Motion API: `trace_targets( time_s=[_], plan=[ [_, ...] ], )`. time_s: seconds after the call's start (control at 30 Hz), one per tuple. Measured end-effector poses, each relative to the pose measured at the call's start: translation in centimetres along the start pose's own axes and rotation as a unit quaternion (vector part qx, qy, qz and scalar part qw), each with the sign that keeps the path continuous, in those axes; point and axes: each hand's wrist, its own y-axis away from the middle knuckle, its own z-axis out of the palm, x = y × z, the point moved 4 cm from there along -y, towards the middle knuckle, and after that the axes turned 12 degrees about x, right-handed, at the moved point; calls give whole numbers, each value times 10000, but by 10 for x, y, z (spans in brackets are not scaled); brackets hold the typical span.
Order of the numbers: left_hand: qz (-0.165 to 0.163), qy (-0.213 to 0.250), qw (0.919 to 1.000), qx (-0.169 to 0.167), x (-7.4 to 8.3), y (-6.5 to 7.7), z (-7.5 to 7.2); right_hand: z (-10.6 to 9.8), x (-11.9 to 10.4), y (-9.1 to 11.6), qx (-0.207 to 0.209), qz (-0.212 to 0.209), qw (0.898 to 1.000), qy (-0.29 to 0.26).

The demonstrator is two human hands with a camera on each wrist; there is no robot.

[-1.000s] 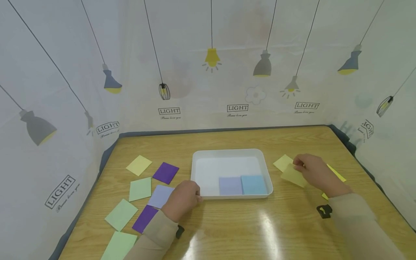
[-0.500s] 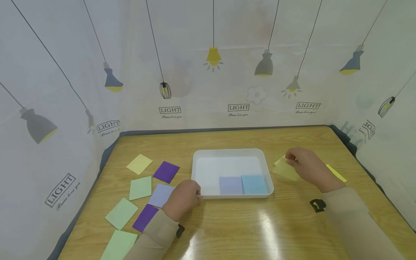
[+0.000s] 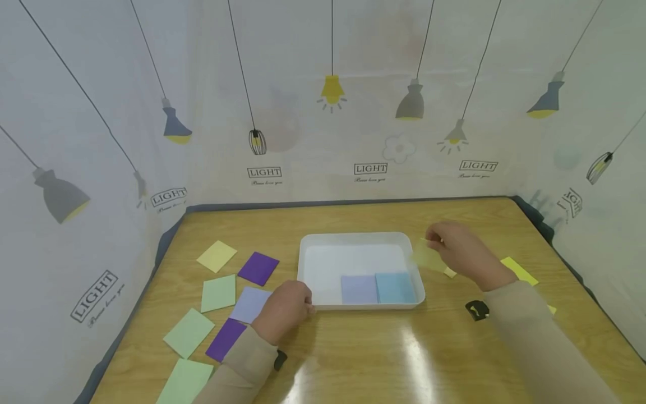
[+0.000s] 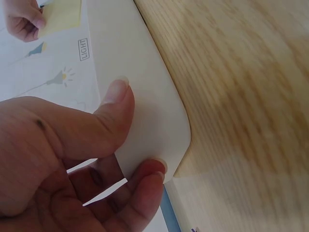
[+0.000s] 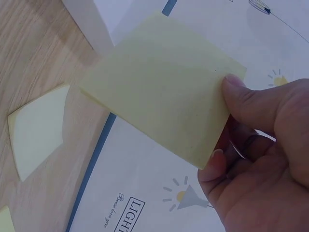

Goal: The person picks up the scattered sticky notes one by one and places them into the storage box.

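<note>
Between thumb and fingers, my right hand (image 3: pixel 456 252) pinches a pale yellow sticky note pad (image 5: pixel 154 87), raised off the table beside the right rim of the white tray (image 3: pixel 328 261). My left hand (image 3: pixel 284 311) grips the tray's near left corner; the left wrist view shows the thumb and fingertips on its wall. Inside the tray, a lavender pad (image 3: pixel 359 289) and a blue pad (image 3: pixel 395 288) lie side by side along the near wall. Another pale yellow pad (image 5: pixel 38 130) lies on the table under the right hand, mostly hidden by it in the head view.
Left of the tray lie several pads: pale yellow (image 3: pixel 217 256), purple (image 3: pixel 258 268), light green (image 3: pixel 218 293) and lavender (image 3: pixel 249 303), the last partly behind the left hand. A bright yellow pad (image 3: pixel 520 270) lies at the right. A printed curtain (image 3: pixel 303 112) encloses the table (image 3: pixel 373 359).
My right hand has carried the pale yellow pad leftward, from over the pads at the right to the tray's right rim. The left hand has stayed at the tray's corner.
</note>
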Motion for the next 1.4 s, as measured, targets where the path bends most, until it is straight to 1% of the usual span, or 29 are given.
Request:
trace_targets(
  time_s=[0.27, 0.43, 0.77, 1.1, 1.23, 1.33, 1.4],
  plan=[
    [64, -25, 9999, 105, -1, 2, 0, 6, -18, -10, -40, -177, 9998, -46],
    [95, -58, 9999, 130, -2, 1, 1, 13, -24, -15, -44, -321, 9995, -40],
    [135, 49, 9997, 178, -1, 2, -1, 28, -32, -23, -136, -318, 9994, -33],
    [35, 33, 9999, 99, 1, 2, -4, 41, -36, -31, -371, -185, 9991, -31],
    [-3, 51, 10000, 66, 1, 3, -4, 47, -38, -34, -341, -344, 9988, -56],
    [28, 26, 10000, 91, 1, 3, -4, 52, -39, -35, -313, -482, 9983, -77],
    [62, 19, 9999, 132, 1, 2, -4, 55, -39, -37, -349, -470, 9983, -82]
  ],
)
